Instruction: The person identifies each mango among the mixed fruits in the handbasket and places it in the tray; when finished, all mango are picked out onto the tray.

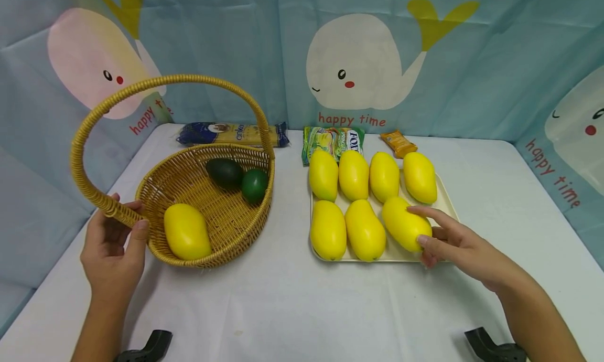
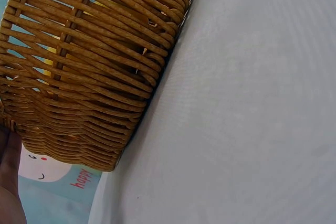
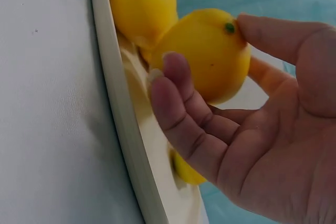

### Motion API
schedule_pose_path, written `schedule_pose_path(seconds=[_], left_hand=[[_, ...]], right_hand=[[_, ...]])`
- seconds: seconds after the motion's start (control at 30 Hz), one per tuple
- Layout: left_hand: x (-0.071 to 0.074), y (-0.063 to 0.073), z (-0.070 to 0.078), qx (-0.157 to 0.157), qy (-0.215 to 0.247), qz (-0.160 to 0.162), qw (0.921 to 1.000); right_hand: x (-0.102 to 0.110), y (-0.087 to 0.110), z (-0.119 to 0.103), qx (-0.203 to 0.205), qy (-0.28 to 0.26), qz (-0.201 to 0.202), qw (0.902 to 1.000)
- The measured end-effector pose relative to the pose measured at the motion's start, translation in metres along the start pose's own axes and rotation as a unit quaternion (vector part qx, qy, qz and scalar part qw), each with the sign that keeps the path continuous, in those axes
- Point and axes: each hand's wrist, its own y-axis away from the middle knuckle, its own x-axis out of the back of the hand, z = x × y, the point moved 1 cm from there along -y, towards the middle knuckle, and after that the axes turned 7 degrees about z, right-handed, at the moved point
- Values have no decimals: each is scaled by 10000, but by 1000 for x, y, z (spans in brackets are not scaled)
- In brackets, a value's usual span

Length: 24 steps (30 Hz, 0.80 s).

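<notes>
My left hand (image 1: 113, 252) grips the lower left end of the yellow wicker basket's handle (image 1: 172, 78), with the thumb on the near side. In the left wrist view the basket's woven side (image 2: 100, 66) fills the upper left. Inside the basket lie a yellow mango (image 1: 187, 232) and two dark green fruits (image 1: 255, 186), whose kind I cannot tell. My right hand (image 1: 460, 249) holds a mango (image 1: 406, 223) at the right front of a cream tray (image 1: 443, 191). In the right wrist view, thumb and fingers are around that mango (image 3: 210, 51), which looks slightly tilted above the tray.
Several other mangoes (image 1: 327, 231) stand in two rows on the tray. Behind it are a green packet (image 1: 330, 141) and a small orange packet (image 1: 399, 143). A long blue and yellow pack (image 1: 231, 135) lies behind the basket. A blue printed curtain (image 1: 236, 36) borders the white table (image 1: 283, 309).
</notes>
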Motion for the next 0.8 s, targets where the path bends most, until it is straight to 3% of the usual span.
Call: schedule_pose_path(seconds=[0.3, 0.8], left_hand=[[1, 0, -2, 30, -53, -9, 10000], [-1, -1, 4, 34, -53, 9, 10000]], right_hand=[[-1, -1, 3, -563, 251, -402, 9973], [3, 0, 5, -402, 763, -142, 9962]])
